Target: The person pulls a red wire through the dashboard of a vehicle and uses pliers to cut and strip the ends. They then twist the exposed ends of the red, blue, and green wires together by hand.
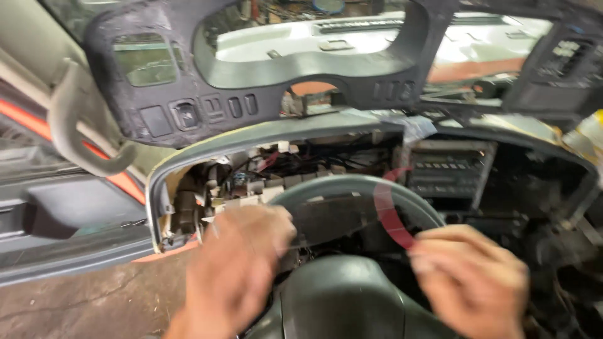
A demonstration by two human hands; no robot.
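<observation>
the left hand (235, 267) is blurred over the left side of the dark grey round steering wheel (352, 188), its fingers curled loosely near the rim; whether it grips anything i cannot tell. the right hand (471, 276) sits at the wheel's right side with thumb and fingers pinched narrow on the lower end of a thin red curved strip (389, 207) (it may be tape or a wire, too blurred to say), which arcs up across the rim. between the two hands lies the dark rounded hub pad (342, 301) of the wheel.

behind the wheel the dashboard is opened up: a cavity of tangled dark wires and pale connectors (276, 169) shows under the grey curved dashboard edge (251, 135). a loose black plastic instrument surround panel (251, 69), with cutouts and switch holes, rests tilted above it against the windscreen. to the right, a grey radio unit (449, 169) sits in the centre stack. at left the open door's grey armrest (56, 213) and concrete floor (94, 301) leave free room beside the seat.
</observation>
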